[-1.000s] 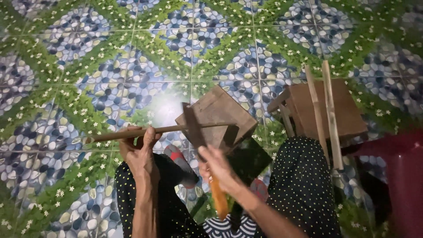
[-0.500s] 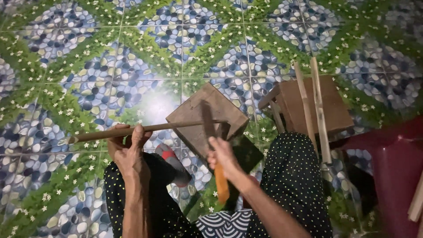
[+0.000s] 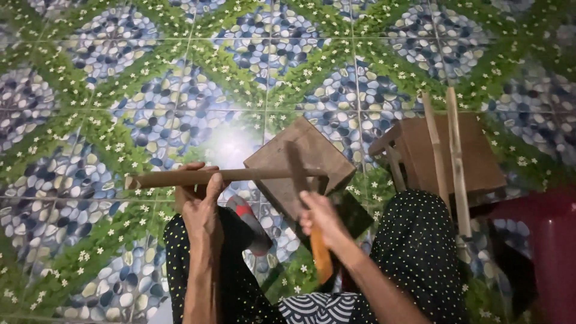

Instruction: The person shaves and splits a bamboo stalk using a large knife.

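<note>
My left hand [image 3: 201, 201] grips a long brown stick [image 3: 240, 176] that lies level across the view, its right end resting on a small wooden block [image 3: 318, 153]. My right hand [image 3: 321, 219] is closed on the orange handle [image 3: 321, 258] of a broad dark blade [image 3: 297, 168], which is blurred and crosses the stick over the block. Both arms rise from my lap, between knees in black fabric with white dots [image 3: 414, 240].
A low wooden stool [image 3: 474, 156] stands at the right with two long pale sticks [image 3: 453, 156] leaning over it. A red plastic piece [image 3: 555, 240] fills the right edge. A grey and red sandal [image 3: 249, 219] lies between my legs. The floor has pebble-and-flower patterned tiles [image 3: 120, 72].
The blade has swung down from its raised position onto the stick over the block. The left hand keeps holding the stick level. The view has drifted slightly.
</note>
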